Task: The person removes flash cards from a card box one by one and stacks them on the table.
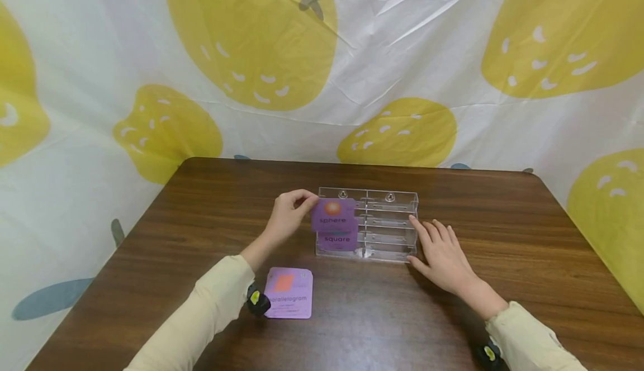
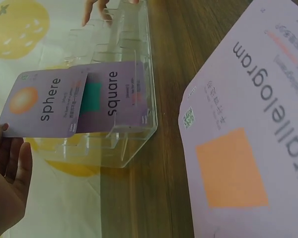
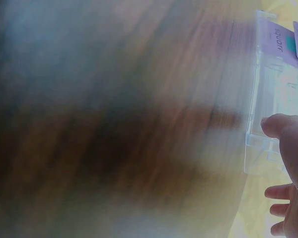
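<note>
Between thumb and fingers, my left hand (image 1: 289, 212) pinches the edge of a purple card reading "sphere" (image 1: 333, 214). That card overlaps the top of a purple "square" card (image 1: 338, 241), which sits in the lower left slot of a clear plastic card rack (image 1: 387, 224). In the left wrist view the sphere card (image 2: 44, 104) leans over the teal shape on the square card (image 2: 114, 94). My right hand (image 1: 445, 253) rests at the rack's right side, fingers spread and fairly straight, thumb near its bottom corner. In the right wrist view the thumb (image 3: 280, 126) lies against the clear plastic.
A stack of purple cards with "parallelogram" on top (image 1: 289, 294) lies on the brown wooden table (image 1: 382, 309), beside my left wrist. Behind the table hangs a white cloth (image 1: 282, 136) with yellow fruit prints.
</note>
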Motion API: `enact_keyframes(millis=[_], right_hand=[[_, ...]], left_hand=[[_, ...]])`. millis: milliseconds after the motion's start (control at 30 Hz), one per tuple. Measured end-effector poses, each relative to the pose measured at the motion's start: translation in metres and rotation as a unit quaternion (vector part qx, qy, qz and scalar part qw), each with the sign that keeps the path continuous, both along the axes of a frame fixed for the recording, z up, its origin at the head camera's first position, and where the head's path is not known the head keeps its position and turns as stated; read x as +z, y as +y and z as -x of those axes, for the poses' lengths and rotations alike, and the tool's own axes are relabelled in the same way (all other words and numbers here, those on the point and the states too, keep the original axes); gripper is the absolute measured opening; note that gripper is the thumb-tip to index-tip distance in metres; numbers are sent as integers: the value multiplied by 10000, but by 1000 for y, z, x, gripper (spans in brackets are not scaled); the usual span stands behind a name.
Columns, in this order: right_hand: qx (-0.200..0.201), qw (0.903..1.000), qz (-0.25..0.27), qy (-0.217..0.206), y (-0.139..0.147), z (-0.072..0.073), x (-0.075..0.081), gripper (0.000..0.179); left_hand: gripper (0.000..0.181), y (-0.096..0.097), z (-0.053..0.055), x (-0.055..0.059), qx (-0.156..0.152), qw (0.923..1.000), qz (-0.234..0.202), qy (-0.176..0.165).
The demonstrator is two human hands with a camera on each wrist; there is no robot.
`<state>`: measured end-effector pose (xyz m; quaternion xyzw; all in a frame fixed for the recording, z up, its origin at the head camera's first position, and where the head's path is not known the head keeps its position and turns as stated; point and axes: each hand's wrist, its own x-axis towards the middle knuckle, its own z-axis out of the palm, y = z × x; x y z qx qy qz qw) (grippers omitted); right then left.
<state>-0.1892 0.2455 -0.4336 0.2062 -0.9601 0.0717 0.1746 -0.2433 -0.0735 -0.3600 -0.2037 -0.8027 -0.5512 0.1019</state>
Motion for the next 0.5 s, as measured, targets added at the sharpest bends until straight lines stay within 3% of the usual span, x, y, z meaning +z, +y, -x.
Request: enact_keyframes(millis=[67, 267, 500], right_hand=[[15, 10000, 2, 24, 0, 0, 0, 85], [47, 9999, 13, 112, 0, 0, 0, 85], [49, 10000, -11, 72, 0, 0, -1, 85]], left_hand=[[16, -2, -8, 9, 3, 10000, -16, 51], [14, -11, -12, 8, 124, 9998, 73, 104], [15, -22, -16, 6, 236, 9996, 116, -135]])
